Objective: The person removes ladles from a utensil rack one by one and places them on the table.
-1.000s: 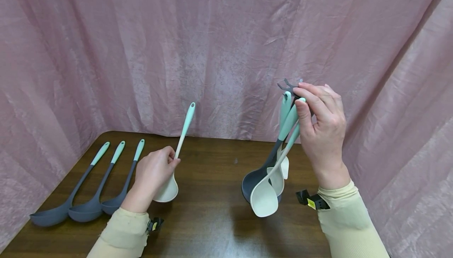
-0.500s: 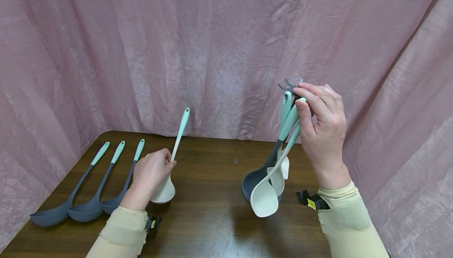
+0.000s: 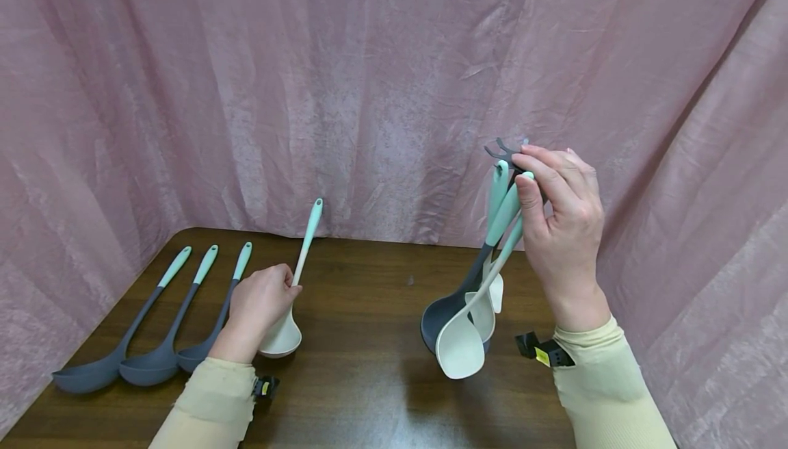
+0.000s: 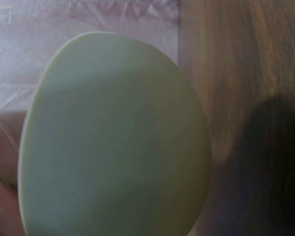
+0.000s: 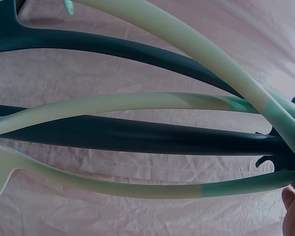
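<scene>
In the head view my left hand [image 3: 258, 305] pinches a white spoon [image 3: 286, 336] with a mint handle by its neck, low over the table. Its smooth pale bowl [image 4: 118, 142] fills most of the left wrist view. My right hand [image 3: 560, 216] grips the top of a dark hooked rack [image 3: 503, 153], thumb beside a mint handle end. Hanging there are a dark grey ladle [image 3: 440, 315], a white spoon-like utensil [image 3: 460, 350] and further white utensils partly hidden behind them. The right wrist view shows the rack's dark post [image 5: 187, 137] among the handles.
Three dark grey ladles [image 3: 148, 367] with mint handles lie side by side at the table's left. The brown wooden table [image 3: 363, 298] ends at the back against a pink curtain [image 3: 394, 93], which also hangs along both sides.
My left hand has shifted slightly left and down with the white spoon, whose handle end has dropped lower. The right hand and the rack have hardly moved.
</scene>
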Available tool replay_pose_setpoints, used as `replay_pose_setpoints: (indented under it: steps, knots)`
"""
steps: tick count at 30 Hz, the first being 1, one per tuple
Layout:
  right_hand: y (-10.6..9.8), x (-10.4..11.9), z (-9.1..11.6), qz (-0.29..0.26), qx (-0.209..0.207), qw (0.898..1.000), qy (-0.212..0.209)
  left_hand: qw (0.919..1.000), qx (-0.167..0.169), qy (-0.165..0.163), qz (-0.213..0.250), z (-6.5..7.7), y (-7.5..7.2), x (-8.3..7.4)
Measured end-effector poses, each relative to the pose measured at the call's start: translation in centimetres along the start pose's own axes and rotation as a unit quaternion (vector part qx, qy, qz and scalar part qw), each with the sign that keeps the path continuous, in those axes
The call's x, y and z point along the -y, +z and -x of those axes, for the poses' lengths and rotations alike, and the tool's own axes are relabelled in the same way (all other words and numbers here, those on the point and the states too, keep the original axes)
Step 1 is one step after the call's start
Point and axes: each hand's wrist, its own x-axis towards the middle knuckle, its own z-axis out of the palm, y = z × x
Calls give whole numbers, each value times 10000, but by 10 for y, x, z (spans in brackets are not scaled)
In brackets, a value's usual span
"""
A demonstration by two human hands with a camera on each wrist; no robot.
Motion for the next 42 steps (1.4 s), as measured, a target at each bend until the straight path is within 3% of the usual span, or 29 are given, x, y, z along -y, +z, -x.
replay_pose_setpoints:
  steps: [42]
  knots:
    - [0, 0, 0, 69, 44, 9999, 65, 9971, 660, -325, -171, -6, 10, 26]
